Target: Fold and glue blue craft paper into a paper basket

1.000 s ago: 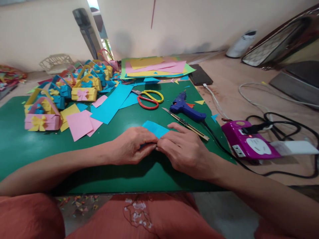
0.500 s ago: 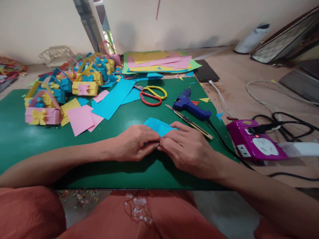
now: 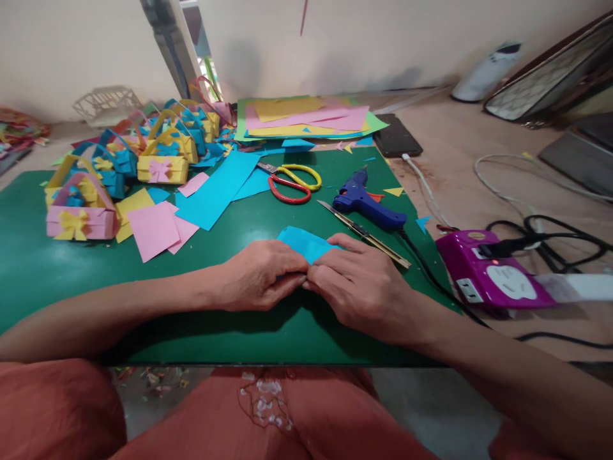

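A piece of blue paper (image 3: 307, 244) is pinched between my two hands, close above the front part of the green board (image 3: 201, 255). My left hand (image 3: 265, 275) grips its near left side, fingers closed and thumb underneath. Around its right side are the closed fingers of my right hand (image 3: 361, 281), whose fingertips meet those of the left. The paper's near edge is hidden by my fingers. Just beyond lie a box cutter (image 3: 364, 234), a blue glue gun (image 3: 368, 203) and scissors (image 3: 293, 184) with red and yellow handles.
Several small paper baskets (image 3: 81, 220) stand at the left, beside pink sheets (image 3: 153, 231) and blue strips (image 3: 218, 191). Stacked coloured paper (image 3: 306, 118) and a phone (image 3: 396, 136) lie at the back. A purple power adapter (image 3: 493, 271) with cables sits at the right.
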`<state>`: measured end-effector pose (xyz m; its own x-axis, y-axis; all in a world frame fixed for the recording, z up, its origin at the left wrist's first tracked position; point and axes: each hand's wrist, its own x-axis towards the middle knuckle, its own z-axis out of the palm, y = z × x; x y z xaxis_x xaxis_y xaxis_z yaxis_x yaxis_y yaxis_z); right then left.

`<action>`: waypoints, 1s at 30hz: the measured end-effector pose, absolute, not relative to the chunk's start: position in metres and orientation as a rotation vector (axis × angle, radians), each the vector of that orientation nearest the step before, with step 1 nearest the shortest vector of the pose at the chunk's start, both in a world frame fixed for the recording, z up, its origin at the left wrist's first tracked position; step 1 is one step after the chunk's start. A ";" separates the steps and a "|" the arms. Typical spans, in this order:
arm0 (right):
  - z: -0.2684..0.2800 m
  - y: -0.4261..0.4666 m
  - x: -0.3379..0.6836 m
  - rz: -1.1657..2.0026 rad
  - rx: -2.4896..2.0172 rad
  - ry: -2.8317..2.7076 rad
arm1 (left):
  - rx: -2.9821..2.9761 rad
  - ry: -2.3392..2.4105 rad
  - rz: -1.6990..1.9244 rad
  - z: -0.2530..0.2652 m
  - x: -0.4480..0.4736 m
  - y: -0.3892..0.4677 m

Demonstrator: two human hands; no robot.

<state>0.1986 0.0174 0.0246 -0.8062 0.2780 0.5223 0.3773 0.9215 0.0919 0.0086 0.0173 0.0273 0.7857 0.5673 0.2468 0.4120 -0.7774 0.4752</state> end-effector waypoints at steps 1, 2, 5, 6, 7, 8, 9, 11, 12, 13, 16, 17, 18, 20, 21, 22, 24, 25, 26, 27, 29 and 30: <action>0.024 0.017 0.199 -0.249 -0.475 -2.558 | 2.573 0.738 0.552 0.028 0.009 0.017; 0.024 0.017 0.200 -0.236 -0.484 -2.546 | 2.565 0.735 0.572 0.028 0.009 0.017; 0.025 0.017 0.201 -0.190 -0.530 -2.480 | 2.519 0.709 0.661 0.031 0.008 0.017; 0.025 0.017 0.201 -0.174 -0.541 -2.453 | 2.499 0.701 0.696 0.032 0.007 0.017; 0.025 0.016 0.200 -0.160 -0.546 -2.425 | 2.483 0.698 0.730 0.032 0.007 0.017; 0.025 0.016 0.200 -0.148 -0.549 -2.398 | 2.473 0.701 0.765 0.032 0.006 0.017; 0.026 0.016 0.199 -0.140 -0.547 -2.373 | 2.470 0.714 0.797 0.031 0.006 0.016; 0.026 0.016 0.198 -0.136 -0.547 -2.328 | 2.490 0.763 0.852 0.030 0.005 0.015; 0.027 0.016 0.198 -0.136 -0.551 -2.312 | 2.507 0.790 0.873 0.029 0.005 0.015; 0.028 0.016 0.197 -0.138 -0.557 -2.300 | 2.527 0.815 0.895 0.029 0.005 0.014; 0.030 0.015 0.197 -0.136 -0.579 -2.283 | 2.568 0.870 0.958 0.030 0.006 0.013; 0.030 0.015 0.197 -0.133 -0.580 -2.281 | 2.571 0.883 0.978 0.030 0.006 0.013; 0.030 0.015 0.197 -0.129 -0.581 -2.278 | 2.571 0.894 0.998 0.031 0.007 0.013; 0.031 0.016 0.197 -0.122 -0.577 -2.267 | 2.566 0.909 1.045 0.032 0.007 0.012; 0.031 0.016 0.197 -0.118 -0.576 -2.261 | 2.567 0.910 1.070 0.033 0.007 0.012; 0.031 0.016 0.197 -0.114 -0.577 -2.258 | 2.571 0.906 1.093 0.033 0.007 0.012; 0.031 0.016 0.197 -0.101 -0.581 -2.254 | 2.590 0.893 1.119 0.033 0.007 0.012; 0.031 0.016 0.196 -0.093 -0.581 -2.249 | 2.600 0.889 1.123 0.033 0.007 0.012; 0.031 0.016 0.196 -0.085 -0.585 -2.235 | 2.610 0.887 1.126 0.033 0.006 0.012; 0.031 0.015 0.196 -0.076 -0.595 -2.213 | 2.617 0.887 1.132 0.033 0.006 0.012; 0.030 0.014 0.196 -0.054 -0.640 -2.159 | 2.620 0.888 1.153 0.033 0.006 0.012; 0.030 0.014 0.196 -0.036 -0.672 -2.138 | 2.618 0.888 1.163 0.033 0.006 0.012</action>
<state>0.1959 0.0142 0.0304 -0.4759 0.4509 0.7551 0.4763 0.8539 -0.2097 0.0059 0.0124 0.0329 0.5262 0.5694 0.6316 0.4595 -0.8154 0.3522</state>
